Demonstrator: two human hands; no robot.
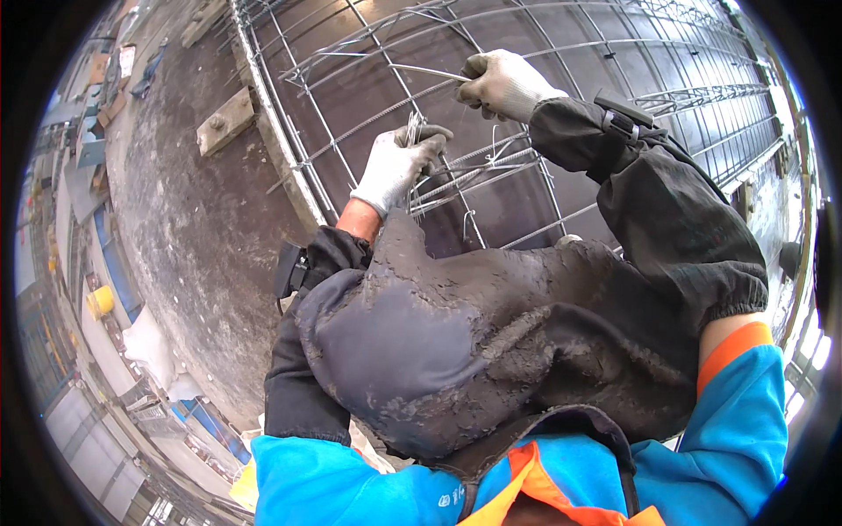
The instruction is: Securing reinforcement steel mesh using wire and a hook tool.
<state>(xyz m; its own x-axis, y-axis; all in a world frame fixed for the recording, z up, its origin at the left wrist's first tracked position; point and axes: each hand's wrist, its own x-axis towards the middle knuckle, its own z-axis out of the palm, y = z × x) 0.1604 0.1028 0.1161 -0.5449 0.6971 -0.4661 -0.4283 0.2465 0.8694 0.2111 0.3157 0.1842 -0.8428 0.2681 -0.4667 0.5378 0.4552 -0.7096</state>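
My left hand (399, 167), in a white glove with grey fingers, is closed around a bundle of thin tie wires (412, 128). The wire ends stick up above its thumb. Farther right and higher, my right hand (507, 85), gloved alike, pinches one end of a thin, pale metal rod (425, 72). That rod points left over the mesh; whether it is a hook tool or a thick wire I cannot make out. Under both hands spreads a rebar mesh (368, 118) of crossing steel bars. Small twisted wire ties (495, 149) show on the bars near my left hand.
A dark flat panel (561, 188) lies beneath the mesh, bordered by a metal edge rail (279, 131). Lattice-shaped bars (702, 98) run across the right side. On the stained floor at left lies a block with a bolt (225, 121). A yellow object (101, 302) stands farther left.
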